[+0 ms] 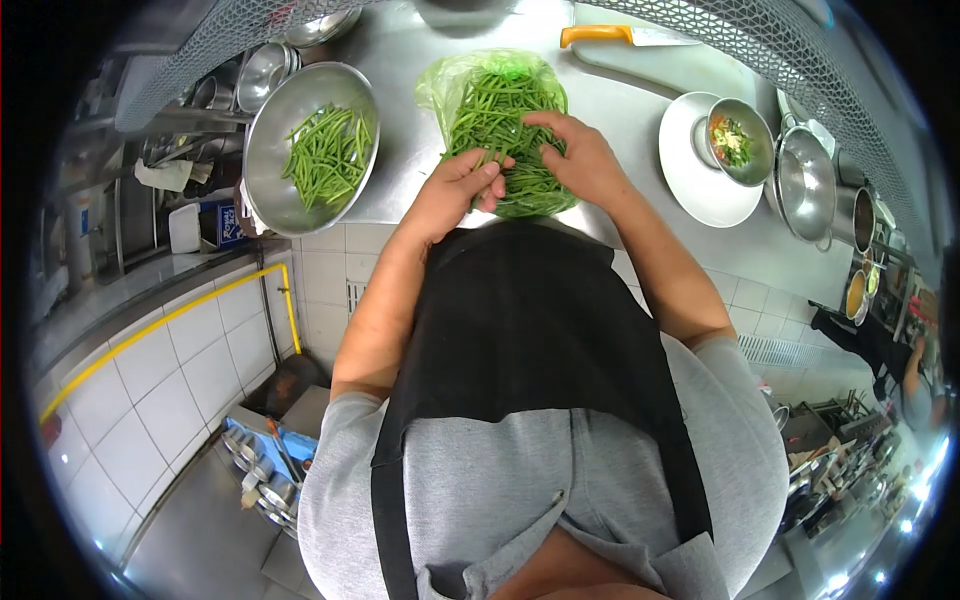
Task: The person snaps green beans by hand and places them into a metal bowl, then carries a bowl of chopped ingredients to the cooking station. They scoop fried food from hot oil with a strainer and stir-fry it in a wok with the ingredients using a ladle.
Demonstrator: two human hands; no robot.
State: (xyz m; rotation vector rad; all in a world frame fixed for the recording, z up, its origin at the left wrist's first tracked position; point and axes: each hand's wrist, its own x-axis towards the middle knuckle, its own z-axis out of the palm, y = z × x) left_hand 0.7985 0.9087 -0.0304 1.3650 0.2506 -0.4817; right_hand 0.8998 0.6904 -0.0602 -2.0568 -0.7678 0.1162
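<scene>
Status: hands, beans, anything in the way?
Left hand and right hand over green beans. Beans heaped in plastic bag. Nothing visible blocking either hand.

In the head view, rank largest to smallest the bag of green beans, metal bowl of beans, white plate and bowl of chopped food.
1. Bag of green beans and metal bowl of beans: too alike to rank.
2. White plate.
3. Bowl of chopped food.

"ROYAL" — on a blue box (230,224)

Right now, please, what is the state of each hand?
Left hand: partly curled at the green beans; whether gripping any cannot be told.
Right hand: partly open, over the green beans.
</scene>
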